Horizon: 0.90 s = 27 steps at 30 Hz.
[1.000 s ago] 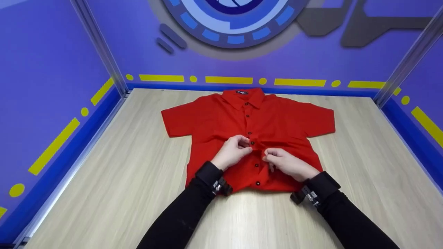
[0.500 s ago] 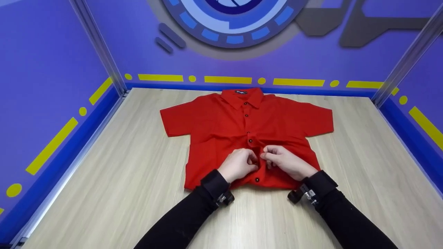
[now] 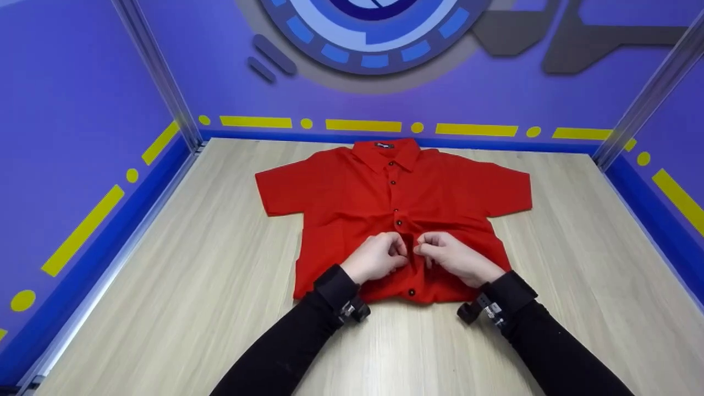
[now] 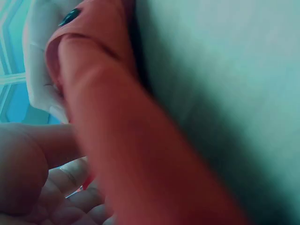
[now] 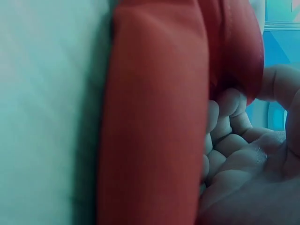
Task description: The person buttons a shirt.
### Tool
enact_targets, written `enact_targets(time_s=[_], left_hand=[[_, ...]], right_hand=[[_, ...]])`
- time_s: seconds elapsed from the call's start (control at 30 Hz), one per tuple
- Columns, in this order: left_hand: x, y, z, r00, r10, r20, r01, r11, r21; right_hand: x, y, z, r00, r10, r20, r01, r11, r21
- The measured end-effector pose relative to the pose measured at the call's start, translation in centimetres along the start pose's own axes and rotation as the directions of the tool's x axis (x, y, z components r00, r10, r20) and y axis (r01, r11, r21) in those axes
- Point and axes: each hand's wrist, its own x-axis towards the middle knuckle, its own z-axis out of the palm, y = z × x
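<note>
A red short-sleeved shirt [image 3: 330,192] with a collar and dark buttons lies front up, its collar toward the back wall. Both hands work at its front opening, below the middle. My left hand [image 3: 378,257] has its fingers curled at the button edge and pinches the cloth there; its fingertips are partly hidden. Just across the gap, my right hand [image 3: 455,257] pinches the other edge between thumb and fingers, as the right wrist view shows. One button [image 3: 399,223] sits above the hands and a lower button [image 3: 411,292] near the hem. The cloth between is lifted into folds.
The shirt lies on a pale wood-grain table [image 3: 181,264]. A blue-purple back wall [image 3: 374,104] with yellow marks rises behind it, and similar side panels flank the table. A dark camera mount [image 3: 355,311] is strapped on the left wrist, another on the right.
My left hand has moved from beside the upper button down the front opening, close to the right hand. The right hand keeps its pinch almost in place. The cloth between them is bunched differently.
</note>
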Motion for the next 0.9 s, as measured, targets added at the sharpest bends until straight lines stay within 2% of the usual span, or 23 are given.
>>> enact_targets(time_s=[0.07, 0.13, 0.2, 0.3, 0.4, 0.47, 0.53, 0.6, 0.9], left_hand=[[0.0, 0.0, -0.1, 0.999, -0.028, 0.026, 0.031, 0.993, -0.115], [0.1, -0.1, -0.1, 0.996, -0.063, 0.061, 0.078, 0.96, -0.268], [0.3, -0.4, -0.1, 0.992, -0.088, 0.09, 0.117, 0.903, -0.413], [0.4, -1.1, 0.0, 0.986, -0.103, 0.13, 0.161, 0.788, -0.595], [0.4, -2.0, 0.1, 0.984, -0.101, 0.149, 0.177, 0.697, -0.695], [0.4, -2.7, 0.2, 0.985, -0.091, 0.149, 0.172, 0.654, -0.736], [0.5, -3.3, 0.2, 0.987, -0.073, 0.146, 0.159, 0.63, -0.76], [0.6, -3.6, 0.3, 0.988, -0.052, 0.146, 0.147, 0.619, -0.772], [0.7, -3.8, 0.5, 0.992, -0.018, 0.127, 0.111, 0.618, -0.779]], right_hand=[[0.0, 0.0, 0.0, 1.0, 0.003, -0.011, -0.003, 1.0, 0.01], [0.0, 0.0, 0.0, 1.0, 0.006, -0.021, -0.006, 1.0, 0.019], [0.0, 0.0, 0.0, 1.0, 0.006, -0.027, -0.005, 1.0, 0.024], [0.1, -0.1, 0.2, 0.999, 0.003, -0.038, -0.002, 0.999, 0.038], [0.2, -0.2, 0.4, 0.998, 0.013, -0.059, -0.01, 0.998, 0.066], [0.2, -0.2, 0.5, 0.997, 0.024, -0.075, -0.018, 0.996, 0.084], [0.2, -0.3, 0.6, 0.995, 0.034, -0.094, -0.024, 0.994, 0.105], [0.1, -0.4, 0.7, 0.994, 0.039, -0.106, -0.025, 0.992, 0.122], [-0.4, -1.0, 1.1, 0.992, 0.05, -0.112, -0.034, 0.989, 0.143]])
